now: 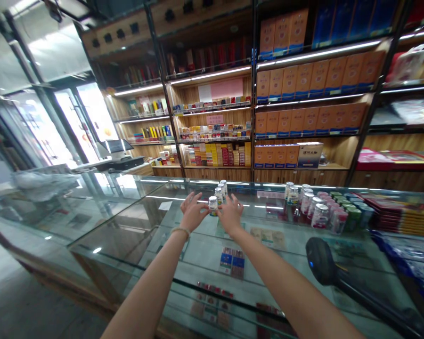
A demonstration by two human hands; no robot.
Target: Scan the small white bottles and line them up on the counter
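Observation:
On the glass counter [144, 242], a small bottle [213, 205] with a white lid and pale label stands upright at the front of a short row. My left hand [194, 210] is at its left side, with thumb and forefinger tips against it. From the right, my right hand [231, 214] touches the same bottle with its fingertips, so it sits pinched between both hands. The other fingers of both hands are raised and slightly spread. Close behind it are more bottles of the same kind [218, 193], partly hidden by the front one and my right hand.
Right of my hands stand more white-lidded bottles [320, 215], pink and green containers [351, 214] and stacked red packs [381, 212]. A black handheld scanner [320, 261] rests at the front right. Shelves with orange boxes [305, 77] line the back wall.

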